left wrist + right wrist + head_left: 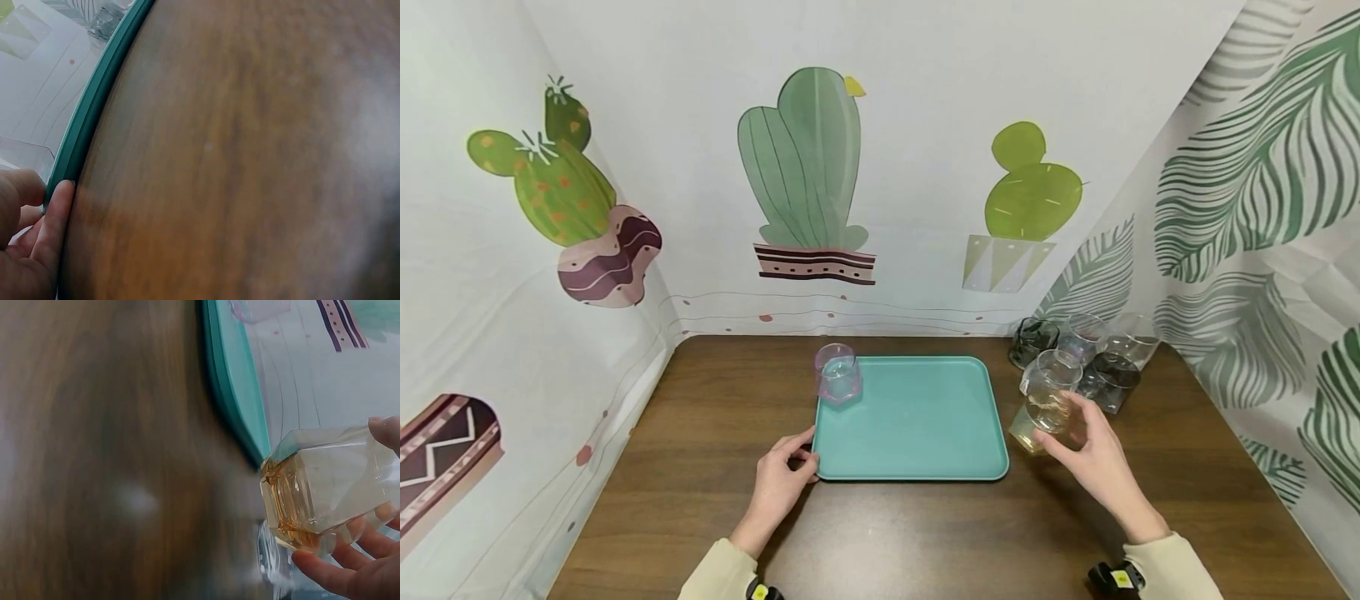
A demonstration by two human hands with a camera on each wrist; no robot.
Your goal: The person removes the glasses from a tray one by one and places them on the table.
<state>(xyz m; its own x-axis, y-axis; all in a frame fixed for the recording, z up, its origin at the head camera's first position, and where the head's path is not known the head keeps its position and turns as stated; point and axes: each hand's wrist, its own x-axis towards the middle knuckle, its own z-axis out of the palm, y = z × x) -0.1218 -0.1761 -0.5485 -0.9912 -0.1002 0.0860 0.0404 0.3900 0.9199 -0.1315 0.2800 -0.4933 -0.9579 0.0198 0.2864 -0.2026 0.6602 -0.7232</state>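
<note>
My left hand (782, 479) is at the near left corner of a turquoise tray (917, 417). Thumb and fingers pinch the tray's rim (94, 106) in the left wrist view. With thumb and fingers spread round it, my right hand (1093, 454) holds a yellow-tinted, angular drinking glass (1037, 417) upright, just right of the tray. In the right wrist view the glass (331, 481) has a thick amber base; whether that base touches the table I cannot tell. A pinkish glass (838, 379) stands at the tray's back left corner.
Several glasses crowd the table's back right: a dark grey one (1034, 343), a clear one (1084, 333), and a smoky one (1108, 383) near another clear glass (1135, 335). Behind the brown wooden table (700, 417) hangs a white cloth (917, 208) printed with cacti.
</note>
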